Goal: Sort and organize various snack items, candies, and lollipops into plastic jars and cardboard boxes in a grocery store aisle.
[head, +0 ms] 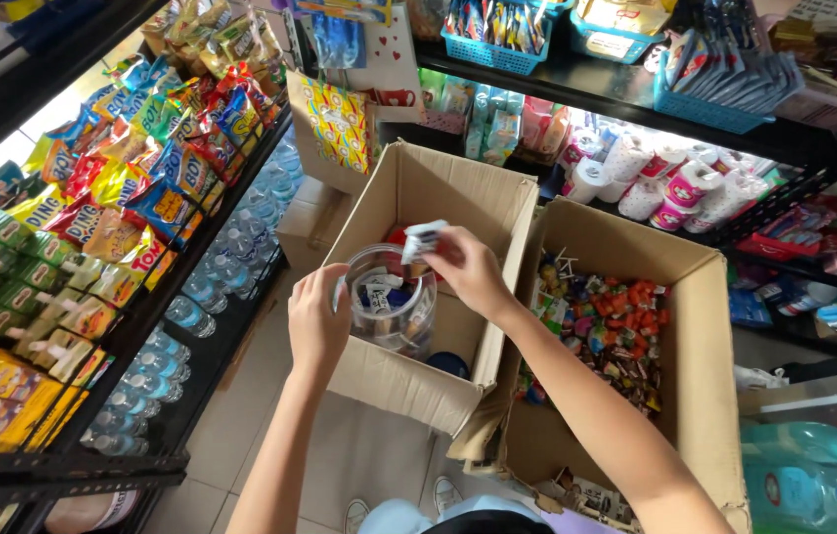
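Left hand point(316, 321) grips the clear plastic jar point(394, 302) over the near cardboard box point(408, 381), mouth tipped up toward twelve o'clock. Right hand point(471, 269) pinches a small white packet point(423, 239) at the jar's rim; candy box point(700, 326) crowds three o'clock, snack shelf point(141, 316) nine.

Bare forearms, no sleeves; white sneakers point(443, 491) w/ light trousers.

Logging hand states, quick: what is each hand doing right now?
Left hand: closed around the clear plastic jar, holding it.
Right hand: pinching a small white packet over the jar's mouth.
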